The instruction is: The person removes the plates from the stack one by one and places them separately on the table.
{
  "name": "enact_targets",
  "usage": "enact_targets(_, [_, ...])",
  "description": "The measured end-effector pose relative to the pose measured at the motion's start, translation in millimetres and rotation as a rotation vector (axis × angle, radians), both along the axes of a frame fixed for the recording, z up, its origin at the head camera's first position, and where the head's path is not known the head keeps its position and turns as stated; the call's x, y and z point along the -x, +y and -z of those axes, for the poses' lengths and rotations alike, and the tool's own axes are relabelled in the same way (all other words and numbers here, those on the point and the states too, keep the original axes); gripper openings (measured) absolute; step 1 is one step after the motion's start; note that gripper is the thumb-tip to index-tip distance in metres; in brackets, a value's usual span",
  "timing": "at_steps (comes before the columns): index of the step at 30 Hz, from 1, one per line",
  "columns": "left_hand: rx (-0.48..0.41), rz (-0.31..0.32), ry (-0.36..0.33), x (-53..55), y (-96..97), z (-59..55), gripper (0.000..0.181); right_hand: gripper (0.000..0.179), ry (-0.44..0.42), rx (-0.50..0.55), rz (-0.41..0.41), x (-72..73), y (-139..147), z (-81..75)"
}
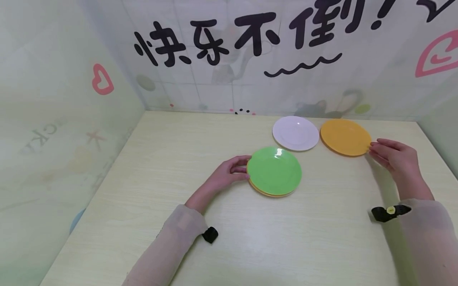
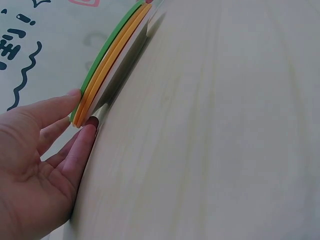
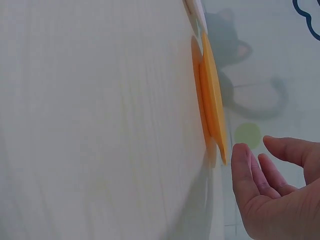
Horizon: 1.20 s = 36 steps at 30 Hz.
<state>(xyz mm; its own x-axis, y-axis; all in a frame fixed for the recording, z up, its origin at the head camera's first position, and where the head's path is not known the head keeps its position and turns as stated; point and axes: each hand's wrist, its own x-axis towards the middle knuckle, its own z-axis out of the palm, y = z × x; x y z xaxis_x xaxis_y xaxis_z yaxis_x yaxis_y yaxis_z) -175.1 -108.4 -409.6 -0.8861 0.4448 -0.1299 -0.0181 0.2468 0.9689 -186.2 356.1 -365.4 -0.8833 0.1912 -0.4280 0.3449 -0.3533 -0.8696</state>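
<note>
My left hand [image 1: 225,172] holds the left edge of a small stack of round plates, its fingertips on both sides of the rims in the left wrist view. A green plate [image 1: 274,171] lies on top. Under it show orange rims [image 2: 102,67] and a pale rim [image 2: 107,72]. At the right, my right hand [image 1: 400,159] is beside an orange plate [image 1: 345,137], fingers extended. In the right wrist view a small gap separates its fingertips [image 3: 241,149] from that plate's rim. Left of the orange plate lies a white-lilac plate [image 1: 295,133].
Everything is on a light wooden table [image 1: 214,135]. A printed backdrop [image 1: 200,91] with black characters rises behind the table's far edge, and a pale wall panel [image 1: 64,99] with a pink heart stands on the left.
</note>
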Motion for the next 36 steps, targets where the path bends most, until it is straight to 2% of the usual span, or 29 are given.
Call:
enact_targets(19, [-0.015,0.004,-0.025,1.1,0.7,0.4,0.059,0.019,0.094,0.056,-0.057,-4.0,-18.5,-5.1])
enact_targets(24, [0.001,-0.004,-0.010,-1.7,0.0,2.0,0.057,0.017,0.114,0.043,-0.105,-6.2,-28.2,-4.0])
enact_targets(30, [0.018,-0.005,-0.038,-8.7,-2.4,8.3,0.057,0.015,0.133,0.016,-0.193,-15.5,-45.1,3.1])
enact_targets(36, [0.001,-0.005,-0.002,-0.8,-0.9,3.3,0.058,0.015,0.200,0.013,-0.276,-12.5,-62.3,-1.8])
